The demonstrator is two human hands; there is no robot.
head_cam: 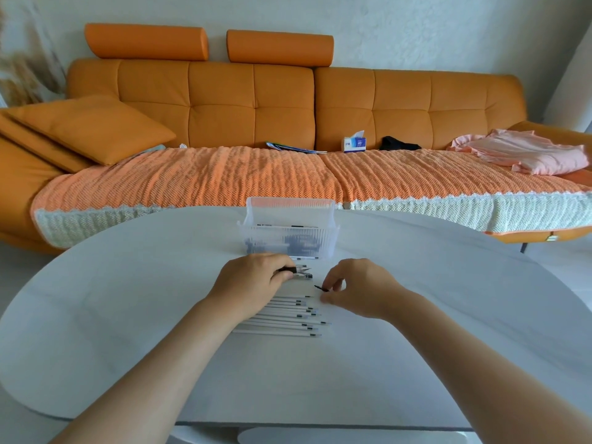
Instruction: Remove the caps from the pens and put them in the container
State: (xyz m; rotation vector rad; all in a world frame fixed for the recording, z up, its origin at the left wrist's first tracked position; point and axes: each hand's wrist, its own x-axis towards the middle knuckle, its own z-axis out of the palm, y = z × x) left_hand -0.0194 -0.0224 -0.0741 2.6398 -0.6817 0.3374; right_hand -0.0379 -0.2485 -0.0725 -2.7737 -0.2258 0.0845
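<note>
Several white pens [285, 318] lie side by side on the white table [448, 315], tips pointing right, partly hidden under my left forearm. My left hand [253, 277] grips a pen [302, 273] just in front of the clear plastic container [288, 232], the tip end sticking out to the right. My right hand [355, 288] pinches a small black cap [320, 287] a little right of the pen tip, above the row of pens. Dark items lie inside the container.
An orange sofa [256, 100] with a woven orange cover runs behind the table. On it sit a tissue box [354, 143], a dark item [398, 144], folded pink cloth [525, 153] and a cushion [89, 126].
</note>
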